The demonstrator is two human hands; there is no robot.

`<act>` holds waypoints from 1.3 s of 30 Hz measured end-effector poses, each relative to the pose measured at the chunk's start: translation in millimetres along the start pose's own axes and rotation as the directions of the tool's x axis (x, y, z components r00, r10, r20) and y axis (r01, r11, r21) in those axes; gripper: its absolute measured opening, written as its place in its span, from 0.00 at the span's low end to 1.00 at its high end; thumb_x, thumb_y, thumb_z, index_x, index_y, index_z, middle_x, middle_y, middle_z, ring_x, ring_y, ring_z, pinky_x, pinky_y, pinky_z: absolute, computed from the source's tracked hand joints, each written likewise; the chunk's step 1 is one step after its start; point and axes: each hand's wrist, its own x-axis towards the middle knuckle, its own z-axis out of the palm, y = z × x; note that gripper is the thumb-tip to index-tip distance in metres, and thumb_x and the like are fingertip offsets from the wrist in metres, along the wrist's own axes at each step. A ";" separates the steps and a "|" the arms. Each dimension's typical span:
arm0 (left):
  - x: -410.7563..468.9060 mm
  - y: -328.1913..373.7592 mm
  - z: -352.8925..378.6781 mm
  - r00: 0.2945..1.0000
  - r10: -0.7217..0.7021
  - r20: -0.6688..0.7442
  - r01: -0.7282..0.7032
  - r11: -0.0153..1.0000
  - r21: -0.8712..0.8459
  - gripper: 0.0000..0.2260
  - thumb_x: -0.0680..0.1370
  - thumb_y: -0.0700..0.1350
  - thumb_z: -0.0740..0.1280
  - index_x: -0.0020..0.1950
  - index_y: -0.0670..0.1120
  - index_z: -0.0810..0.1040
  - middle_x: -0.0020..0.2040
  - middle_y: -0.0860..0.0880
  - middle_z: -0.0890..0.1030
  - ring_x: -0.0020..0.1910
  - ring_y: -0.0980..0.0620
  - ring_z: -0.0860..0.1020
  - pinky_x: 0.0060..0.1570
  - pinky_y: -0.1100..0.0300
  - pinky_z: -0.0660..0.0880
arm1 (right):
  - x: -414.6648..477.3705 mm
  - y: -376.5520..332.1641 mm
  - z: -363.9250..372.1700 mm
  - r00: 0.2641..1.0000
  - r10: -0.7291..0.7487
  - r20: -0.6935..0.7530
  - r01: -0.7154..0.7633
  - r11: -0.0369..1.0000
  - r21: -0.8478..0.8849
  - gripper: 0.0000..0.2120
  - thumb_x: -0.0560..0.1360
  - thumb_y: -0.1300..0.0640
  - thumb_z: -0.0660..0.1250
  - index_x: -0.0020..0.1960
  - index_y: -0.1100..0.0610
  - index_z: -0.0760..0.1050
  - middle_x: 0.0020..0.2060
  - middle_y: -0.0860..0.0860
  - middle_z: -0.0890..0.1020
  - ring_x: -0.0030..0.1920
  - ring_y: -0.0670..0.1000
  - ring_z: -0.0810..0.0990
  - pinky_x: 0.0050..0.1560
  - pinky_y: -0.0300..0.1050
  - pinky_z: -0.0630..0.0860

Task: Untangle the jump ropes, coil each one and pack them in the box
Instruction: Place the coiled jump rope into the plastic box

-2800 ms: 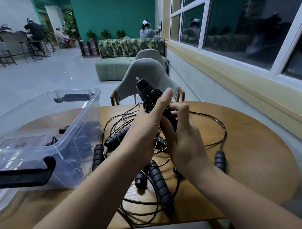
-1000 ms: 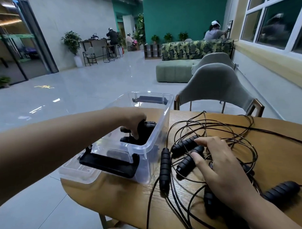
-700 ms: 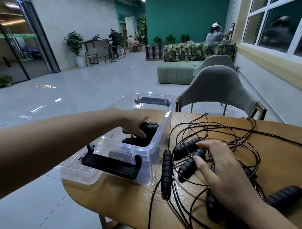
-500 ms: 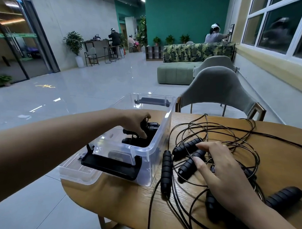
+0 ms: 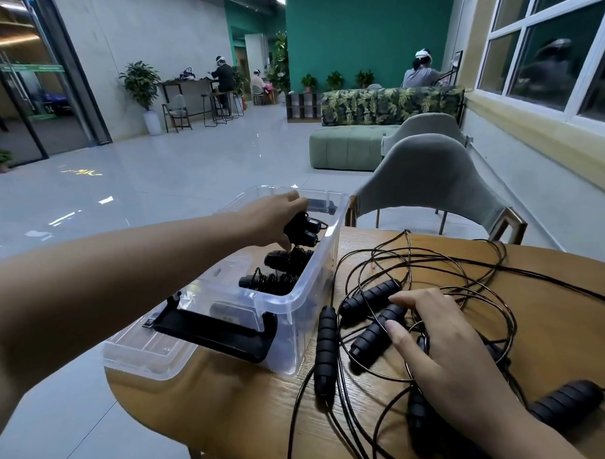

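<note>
Left grip (image 5: 276, 218) clamped on coiled rope (image 5: 303, 232) over box (image 5: 288, 346), 11 o'clock.
Right grip (image 5: 445, 341), fingers apart, is laid on tangled ropes (image 5: 370, 297), presumably pinning them.

Left hand (image 5: 276, 214) holds coiled rope (image 5: 302, 228) over box (image 5: 291, 336); right hand (image 5: 445, 341) rests on tangle (image 5: 429, 279).

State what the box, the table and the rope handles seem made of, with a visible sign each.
Box: clear, glossy plastic; contents show through. Table: wood or veneer, satin; grain lines show. Rope handles: likely matt black foam or rubber; ribbed.
</note>
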 end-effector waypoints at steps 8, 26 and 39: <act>1.5 -1.7 8.7 0.994 -0.061 0.096 0.056 0.997 0.055 0.32 0.63 0.54 0.86 0.61 0.46 0.79 0.54 0.47 0.80 0.53 0.43 0.79 0.45 0.53 0.75 | -1.1 -0.4 2.4 1.000 0.002 0.016 -0.002 1.000 0.000 0.12 0.81 0.40 0.61 0.61 0.42 0.76 0.58 0.34 0.75 0.66 0.42 0.72 0.63 0.40 0.69; -19.3 -20.6 -5.1 0.953 -0.118 0.281 0.096 0.991 0.088 0.38 0.71 0.57 0.81 0.78 0.50 0.72 0.72 0.48 0.74 0.70 0.45 0.74 0.66 0.54 0.72 | -0.9 -2.5 -1.5 1.000 0.010 0.019 -0.011 1.000 0.024 0.10 0.80 0.42 0.63 0.59 0.42 0.76 0.58 0.35 0.75 0.66 0.44 0.73 0.63 0.40 0.70; -11.7 -25.8 -6.5 0.927 0.014 0.375 -0.008 1.000 -0.017 0.17 0.74 0.68 0.74 0.53 0.57 0.81 0.51 0.54 0.82 0.52 0.50 0.79 0.54 0.52 0.77 | -2.5 -2.0 -1.5 0.998 0.016 0.055 -0.018 0.999 0.036 0.08 0.82 0.43 0.63 0.59 0.40 0.76 0.58 0.35 0.76 0.65 0.43 0.74 0.61 0.39 0.71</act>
